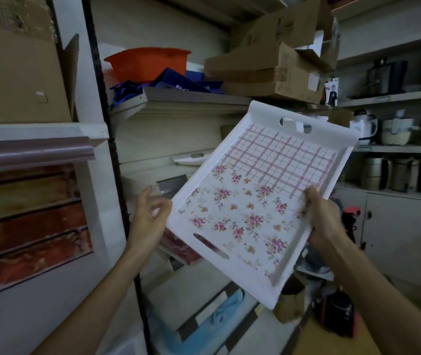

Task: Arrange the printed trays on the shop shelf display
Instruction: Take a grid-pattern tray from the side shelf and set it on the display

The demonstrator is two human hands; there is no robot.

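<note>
A white printed tray (255, 201) with pink flowers and a red check pattern is held tilted in the air in front of the shelves. My right hand (323, 216) grips its right rim, thumb on the printed face. My left hand (149, 216) is at the tray's left rim with fingers spread, touching or just off the edge. Another white tray (191, 158) lies flat on the shelf behind, mostly hidden by the held tray.
Above are an orange tub (150, 62), blue bags (178, 82) and cardboard boxes (268, 73) on an upper shelf (191, 101). Right shelves hold kettles and metal pots (403, 175). A wood-print panel (30, 213) stands at the left. Packaged goods lie lower down.
</note>
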